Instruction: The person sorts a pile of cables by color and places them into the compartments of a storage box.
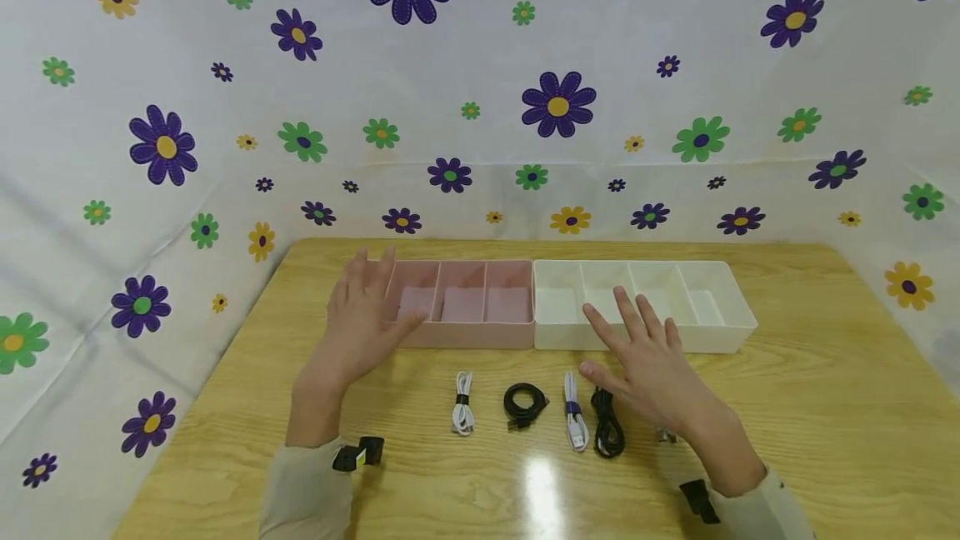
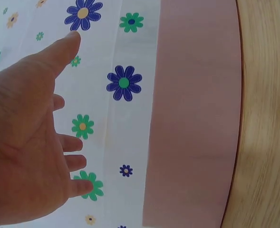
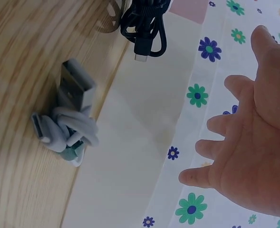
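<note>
My left hand [image 1: 354, 336] hovers with spread fingers over the left end of a pink divided box [image 1: 468, 336], holding nothing. The right hand [image 1: 660, 373], also spread and holding nothing, hangs in front of a white divided box [image 1: 570, 339]. Below and between the hands lies a row of bundled cables: a white cable [image 1: 462, 417], a coiled black cable [image 1: 512, 400], a white USB cable [image 1: 573, 422] with a dark tie and a black cable [image 1: 609, 433]. Another white cable [image 3: 78, 133] with a metal USB plug is mostly hidden by the right arm in the head view.
Both boxes stand end to end near the back of the wooden table [image 1: 810, 407], each split into several compartments. Behind the table and at its sides hangs a white cloth [image 1: 480, 48] with printed flowers. A bright reflection falls on the front of the tabletop.
</note>
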A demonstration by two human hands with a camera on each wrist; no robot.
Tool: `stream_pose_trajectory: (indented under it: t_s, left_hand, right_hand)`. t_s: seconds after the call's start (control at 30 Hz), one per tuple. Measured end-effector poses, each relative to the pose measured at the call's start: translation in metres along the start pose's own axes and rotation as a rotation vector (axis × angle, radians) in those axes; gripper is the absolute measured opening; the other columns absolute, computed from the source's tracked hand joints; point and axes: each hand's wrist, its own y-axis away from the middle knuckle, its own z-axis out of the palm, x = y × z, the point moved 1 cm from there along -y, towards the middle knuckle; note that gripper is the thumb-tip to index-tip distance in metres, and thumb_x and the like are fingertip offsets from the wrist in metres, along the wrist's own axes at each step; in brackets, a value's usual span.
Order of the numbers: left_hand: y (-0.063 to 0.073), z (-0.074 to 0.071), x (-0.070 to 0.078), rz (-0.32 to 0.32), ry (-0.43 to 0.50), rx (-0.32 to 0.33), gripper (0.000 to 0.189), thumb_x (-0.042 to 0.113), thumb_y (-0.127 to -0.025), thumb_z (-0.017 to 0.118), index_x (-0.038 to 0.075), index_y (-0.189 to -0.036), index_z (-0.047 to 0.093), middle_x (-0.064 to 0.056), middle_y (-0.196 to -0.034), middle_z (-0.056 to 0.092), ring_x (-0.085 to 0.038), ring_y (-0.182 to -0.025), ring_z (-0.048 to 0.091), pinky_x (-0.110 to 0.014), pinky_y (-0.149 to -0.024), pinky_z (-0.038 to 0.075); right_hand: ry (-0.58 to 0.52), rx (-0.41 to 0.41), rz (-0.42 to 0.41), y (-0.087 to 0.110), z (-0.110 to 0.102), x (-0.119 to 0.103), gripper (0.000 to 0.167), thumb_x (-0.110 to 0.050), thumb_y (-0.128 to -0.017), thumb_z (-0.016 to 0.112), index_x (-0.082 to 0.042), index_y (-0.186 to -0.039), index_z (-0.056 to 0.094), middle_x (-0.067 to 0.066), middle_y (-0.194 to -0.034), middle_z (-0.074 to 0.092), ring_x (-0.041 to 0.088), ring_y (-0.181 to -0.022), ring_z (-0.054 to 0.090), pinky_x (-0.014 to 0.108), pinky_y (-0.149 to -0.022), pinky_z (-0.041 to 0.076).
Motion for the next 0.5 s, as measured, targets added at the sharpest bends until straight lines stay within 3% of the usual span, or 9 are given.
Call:
stream_pose_trajectory:
  t_s: [0.2, 0.5]
  left_hand:
    - [-0.003, 0.000, -0.018, -0.026, 0.048, 0.015, 0.099, 0.042, -0.092, 0.069, 0.016, -0.161, 0.003, -0.028, -0.162, -0.006, -0.054, -0.146, 0.002, -0.070, -0.113, 0.008]
    - [0.002, -0.003, -0.051, -0.117, 0.078, 0.045, 0.106, 0.044, -0.087, 0.074, 0.020, -0.161, 0.002, -0.026, -0.162, -0.006, -0.057, -0.144, 0.006, -0.077, -0.105, 0.021]
  right_hand:
    - [-0.014, -0.011, 0.007, 0.001, 0.000, -0.002, 0.074, -0.056, -0.100, 0.047, -0.023, -0.160, 0.020, 0.020, -0.165, -0.001, 0.048, -0.149, -0.001, 0.075, -0.109, 0.007]
    - [-0.032, -0.008, 0.002, 0.001, 0.000, -0.003, 0.072, -0.055, -0.101, 0.046, -0.023, -0.160, 0.019, 0.020, -0.165, -0.003, 0.047, -0.149, -0.002, 0.076, -0.109, 0.006]
